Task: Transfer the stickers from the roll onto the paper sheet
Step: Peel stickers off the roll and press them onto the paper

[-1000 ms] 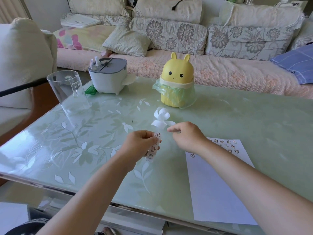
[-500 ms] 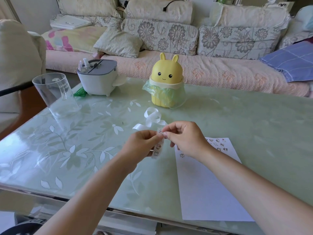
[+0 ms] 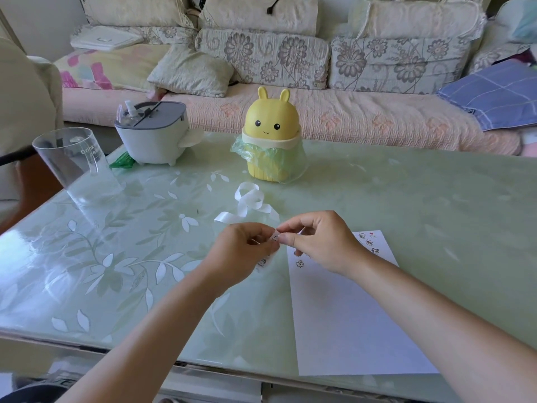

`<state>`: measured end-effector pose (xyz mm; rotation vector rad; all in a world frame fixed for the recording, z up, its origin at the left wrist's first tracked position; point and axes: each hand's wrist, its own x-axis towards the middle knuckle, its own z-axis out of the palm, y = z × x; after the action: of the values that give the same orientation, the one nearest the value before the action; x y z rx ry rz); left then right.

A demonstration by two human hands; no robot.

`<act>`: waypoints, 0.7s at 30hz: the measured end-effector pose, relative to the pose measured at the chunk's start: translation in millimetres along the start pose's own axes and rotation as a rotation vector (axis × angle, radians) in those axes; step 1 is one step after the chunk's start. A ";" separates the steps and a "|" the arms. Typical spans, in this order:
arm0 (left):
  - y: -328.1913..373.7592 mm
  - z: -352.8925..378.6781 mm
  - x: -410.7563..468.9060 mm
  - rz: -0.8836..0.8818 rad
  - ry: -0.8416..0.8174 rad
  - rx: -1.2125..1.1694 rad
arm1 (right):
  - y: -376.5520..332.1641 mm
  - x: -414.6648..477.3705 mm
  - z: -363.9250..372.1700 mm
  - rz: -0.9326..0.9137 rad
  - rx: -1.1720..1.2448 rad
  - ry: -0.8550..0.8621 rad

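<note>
My left hand holds a narrow white sticker strip above the table; its lower end with small printed stickers hangs below my fingers. My right hand pinches the strip's top end with thumb and forefinger, touching my left fingertips. A curled length of white backing ribbon trails from the strip and lies on the table behind my hands. The white paper sheet lies to the right, under my right wrist, with several small stickers near its far edge and one at its left side.
A yellow bunny-shaped bin with a green bag stands behind the ribbon. A grey-lidded white container and a clear plastic cup stand at the far left. The green glass table ends before a sofa.
My right hand came from beside the strip to pinch its top end against my left fingers. The view shifted, so things appear further left and lower.
</note>
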<state>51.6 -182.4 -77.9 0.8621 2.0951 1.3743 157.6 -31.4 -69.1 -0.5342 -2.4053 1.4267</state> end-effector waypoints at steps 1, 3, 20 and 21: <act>0.6 0.1 0.1 0.013 -0.003 0.029 | 1.5 0.0 -0.8 0.001 0.007 0.000; 1.6 0.5 0.6 0.025 -0.015 0.073 | 3.5 -0.9 -2.9 0.005 0.029 -0.002; -7.1 15.1 12.5 -0.087 0.042 0.273 | 14.4 -3.6 -21.5 0.241 0.202 0.039; -7.8 16.6 13.6 -0.079 0.043 0.325 | 15.6 -4.8 -22.9 0.256 0.177 0.027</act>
<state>52.0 -164.6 -92.1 0.8683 2.4000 1.0359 174.2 -9.1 -72.5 -0.8345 -2.2234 1.7039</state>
